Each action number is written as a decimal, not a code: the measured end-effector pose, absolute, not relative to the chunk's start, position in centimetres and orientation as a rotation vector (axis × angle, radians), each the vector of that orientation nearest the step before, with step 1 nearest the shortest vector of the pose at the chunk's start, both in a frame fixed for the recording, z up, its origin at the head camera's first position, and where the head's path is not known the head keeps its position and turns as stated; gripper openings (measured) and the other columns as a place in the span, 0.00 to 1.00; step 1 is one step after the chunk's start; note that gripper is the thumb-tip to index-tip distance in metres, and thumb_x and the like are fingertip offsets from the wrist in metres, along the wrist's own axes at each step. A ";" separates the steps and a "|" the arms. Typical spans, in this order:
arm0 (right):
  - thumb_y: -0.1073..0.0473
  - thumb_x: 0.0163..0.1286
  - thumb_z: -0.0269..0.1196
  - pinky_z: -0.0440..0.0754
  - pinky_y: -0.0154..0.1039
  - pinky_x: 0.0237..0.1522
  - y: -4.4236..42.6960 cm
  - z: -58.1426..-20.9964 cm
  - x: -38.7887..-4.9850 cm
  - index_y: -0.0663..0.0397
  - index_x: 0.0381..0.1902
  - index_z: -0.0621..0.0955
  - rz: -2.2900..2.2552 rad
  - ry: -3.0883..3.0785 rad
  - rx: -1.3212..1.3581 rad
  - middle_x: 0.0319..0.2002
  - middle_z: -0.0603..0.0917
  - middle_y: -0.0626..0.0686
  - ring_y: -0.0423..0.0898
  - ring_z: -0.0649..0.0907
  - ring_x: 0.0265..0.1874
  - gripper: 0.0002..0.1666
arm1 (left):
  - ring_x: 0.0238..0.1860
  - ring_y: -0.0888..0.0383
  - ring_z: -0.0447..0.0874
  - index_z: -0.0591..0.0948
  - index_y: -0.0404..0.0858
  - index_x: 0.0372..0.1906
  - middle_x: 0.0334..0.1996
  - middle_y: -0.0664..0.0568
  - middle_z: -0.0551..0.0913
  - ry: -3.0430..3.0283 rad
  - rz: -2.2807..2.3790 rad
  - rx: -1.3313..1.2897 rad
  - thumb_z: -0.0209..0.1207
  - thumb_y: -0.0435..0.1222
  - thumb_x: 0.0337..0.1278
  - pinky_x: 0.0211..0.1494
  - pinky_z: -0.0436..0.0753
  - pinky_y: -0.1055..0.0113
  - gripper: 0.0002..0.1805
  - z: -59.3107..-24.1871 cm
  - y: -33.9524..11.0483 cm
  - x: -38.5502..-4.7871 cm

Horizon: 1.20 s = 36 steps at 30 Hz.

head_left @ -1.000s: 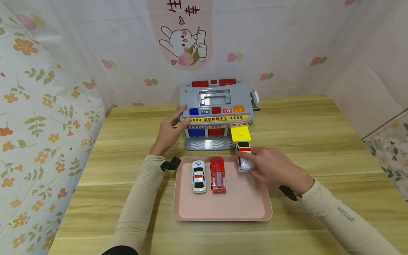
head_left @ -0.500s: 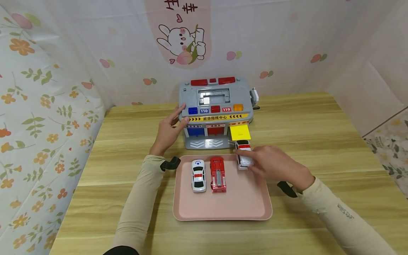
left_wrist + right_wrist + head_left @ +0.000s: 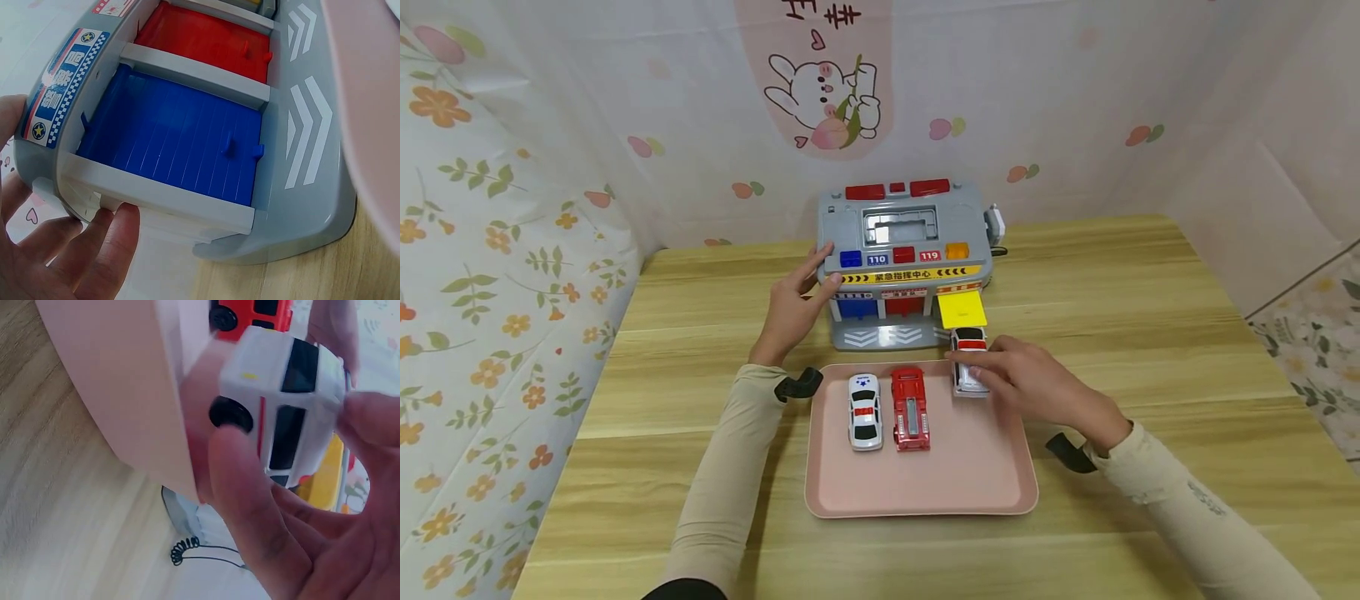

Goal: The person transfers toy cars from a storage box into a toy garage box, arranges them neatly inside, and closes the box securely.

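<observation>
A grey toy rescue station (image 3: 847, 223) stands toward the back of the table, its blue door (image 3: 169, 134) and red door (image 3: 206, 40) lowered and its yellow door (image 3: 962, 310) raised. Against the station's left end rests my left hand (image 3: 793, 312), thumb at the front roof edge and fingers touching the side wall. My right hand (image 3: 1033, 382) grips a white toy van (image 3: 272, 369) with a red roof light bar, thumb low on one side near a wheel. In the head view the van's front lies just below the yellow door, its rear over the tray's back edge.
A pink tray (image 3: 925, 502) lies in front of the station. In it are a white toy police car (image 3: 866, 425) and a red toy fire truck (image 3: 911, 412). A coiled black cord (image 3: 185, 547) hangs at the station's right side.
The head view has shifted slightly. The van and my right hand have moved forward a little toward the yellow door, and the right index finger has slid along the van's roof. My left hand stays put.
</observation>
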State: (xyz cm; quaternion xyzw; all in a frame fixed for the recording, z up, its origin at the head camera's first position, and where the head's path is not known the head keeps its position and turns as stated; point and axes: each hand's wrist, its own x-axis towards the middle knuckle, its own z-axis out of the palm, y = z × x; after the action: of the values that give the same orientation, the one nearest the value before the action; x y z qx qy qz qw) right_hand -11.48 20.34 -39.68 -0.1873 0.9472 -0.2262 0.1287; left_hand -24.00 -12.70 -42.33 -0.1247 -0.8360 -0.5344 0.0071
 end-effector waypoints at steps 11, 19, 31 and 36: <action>0.57 0.69 0.67 0.86 0.41 0.38 20.1 -40.6 -11.8 0.47 0.73 0.71 -0.857 2.811 -0.453 0.47 0.79 0.62 0.51 0.80 0.40 0.35 | 0.78 0.47 0.62 0.67 0.64 0.73 0.80 0.50 0.56 -2.615 -1.652 -0.397 0.57 0.51 0.71 0.76 0.69 0.48 0.28 -42.2 -12.7 -24.0; 0.63 0.64 0.70 0.90 0.44 0.42 19.2 -42.0 -12.1 0.62 0.63 0.70 -1.106 2.760 -0.398 0.43 0.81 0.59 0.49 0.85 0.36 0.33 | 0.78 0.48 0.62 0.67 0.65 0.73 0.80 0.52 0.56 -2.626 -1.632 -0.385 0.56 0.53 0.70 0.76 0.70 0.49 0.28 -42.3 -12.6 -24.0; 0.56 0.59 0.75 0.89 0.46 0.45 18.9 -42.1 -11.3 0.62 0.69 0.61 -1.021 2.707 -0.361 0.48 0.86 0.62 0.51 0.86 0.41 0.48 | 0.76 0.44 0.65 0.68 0.63 0.73 0.80 0.51 0.56 -2.608 -1.647 -0.388 0.57 0.52 0.70 0.74 0.71 0.48 0.28 -42.3 -12.6 -24.0; 0.58 0.60 0.74 0.88 0.49 0.48 18.7 -42.4 -11.4 0.62 0.72 0.58 -1.077 2.636 -0.322 0.50 0.87 0.63 0.50 0.86 0.42 0.51 | 0.78 0.48 0.62 0.67 0.64 0.73 0.80 0.53 0.55 -2.621 -1.645 -0.382 0.56 0.53 0.70 0.75 0.70 0.49 0.29 -42.2 -12.6 -23.9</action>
State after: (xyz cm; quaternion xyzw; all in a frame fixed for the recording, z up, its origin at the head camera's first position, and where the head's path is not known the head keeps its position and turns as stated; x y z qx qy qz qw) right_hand -11.35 18.70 -42.41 -0.1113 0.9111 -0.3722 0.1375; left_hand -23.88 -12.63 -42.23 -0.1225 -0.8405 -0.5276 0.0117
